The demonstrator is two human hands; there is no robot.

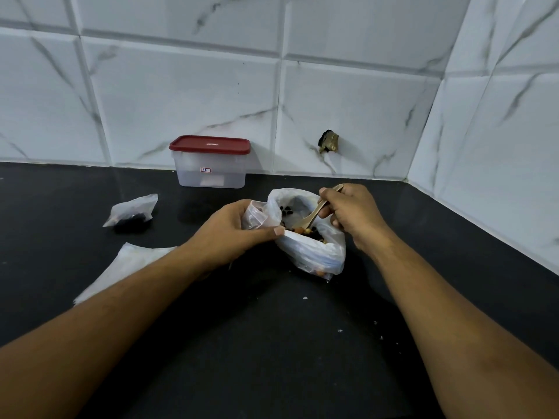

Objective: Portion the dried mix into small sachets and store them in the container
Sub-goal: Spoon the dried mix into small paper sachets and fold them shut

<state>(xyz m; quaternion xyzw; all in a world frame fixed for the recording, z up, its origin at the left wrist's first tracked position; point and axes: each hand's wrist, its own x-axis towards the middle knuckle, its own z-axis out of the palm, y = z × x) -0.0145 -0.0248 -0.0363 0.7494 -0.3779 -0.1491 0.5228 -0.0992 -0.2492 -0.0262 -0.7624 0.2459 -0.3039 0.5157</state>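
Two hands at the bag of dried mix.
Its rim is pinched by the left hand; a spoon, dipped inside, is gripped by the right hand. Mix may be spilled if the rim slips. The lidded container is seen beyond.

Thin crinkled plastic bag, wooden spoon, matt black counter, glossy marble-look tiles

The left hand pinches the plastic bag open while the right hand dips a wooden spoon into the mix.
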